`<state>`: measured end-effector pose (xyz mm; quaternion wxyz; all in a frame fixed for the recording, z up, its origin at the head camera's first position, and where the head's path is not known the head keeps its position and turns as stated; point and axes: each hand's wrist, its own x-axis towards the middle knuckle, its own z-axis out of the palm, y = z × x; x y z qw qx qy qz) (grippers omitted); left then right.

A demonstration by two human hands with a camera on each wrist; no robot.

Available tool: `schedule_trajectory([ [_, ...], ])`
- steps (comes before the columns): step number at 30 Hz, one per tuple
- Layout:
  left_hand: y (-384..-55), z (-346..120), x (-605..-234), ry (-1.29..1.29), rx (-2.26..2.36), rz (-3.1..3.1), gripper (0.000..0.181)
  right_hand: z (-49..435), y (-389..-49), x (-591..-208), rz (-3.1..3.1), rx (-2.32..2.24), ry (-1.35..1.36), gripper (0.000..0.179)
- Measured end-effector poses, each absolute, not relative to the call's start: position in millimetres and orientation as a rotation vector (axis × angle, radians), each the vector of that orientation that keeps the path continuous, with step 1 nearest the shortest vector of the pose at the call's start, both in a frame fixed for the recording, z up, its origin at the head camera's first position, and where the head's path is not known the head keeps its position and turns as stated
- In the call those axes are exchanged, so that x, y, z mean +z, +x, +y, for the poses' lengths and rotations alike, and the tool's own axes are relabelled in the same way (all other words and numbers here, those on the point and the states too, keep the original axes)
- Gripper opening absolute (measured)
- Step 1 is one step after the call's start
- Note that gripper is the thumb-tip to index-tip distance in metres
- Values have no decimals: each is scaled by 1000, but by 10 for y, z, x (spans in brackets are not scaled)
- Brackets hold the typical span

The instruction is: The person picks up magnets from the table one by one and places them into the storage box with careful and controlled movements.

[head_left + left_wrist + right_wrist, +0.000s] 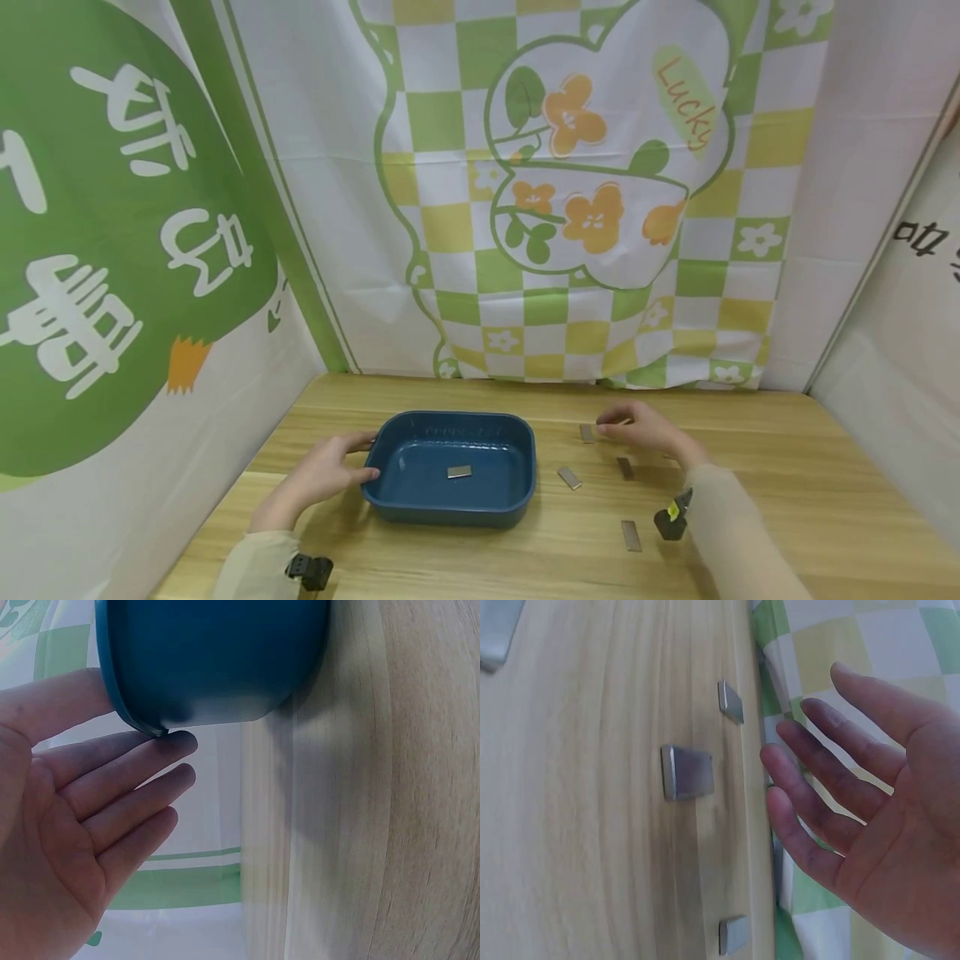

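- Hung at 12 o'clock: patterned cloth (450, 308).
- Spread below: wooden surface (465, 571).
- On it: blue tray (448, 517).
- Touching tray at 9 o'clock: left hand (330, 471), fingers straight.
- Near 1 metal plate (587, 433) between tray's 2 and 3 o'clock: right hand (642, 427), fingers loosely spread.
- Inside tray: 1 similar plate (459, 472); outside, between 3 and 4 o'clock: at least 3 more plates (569, 477).

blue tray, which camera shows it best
The head view: it shows the blue tray nearly whole, inside included, with one metallic piece lying in it. The left wrist view catches only part of its outside, at the left hand; the right wrist view shows none of it.
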<state>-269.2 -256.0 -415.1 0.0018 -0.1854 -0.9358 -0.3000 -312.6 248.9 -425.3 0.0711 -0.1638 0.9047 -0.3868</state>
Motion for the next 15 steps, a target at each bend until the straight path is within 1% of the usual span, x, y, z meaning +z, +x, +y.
schedule_trajectory([
  [15,-2693,-2560,-4150,-586,-925,-2931,60,2748,-3092,-4343,2785,-1168,-493,37],
])
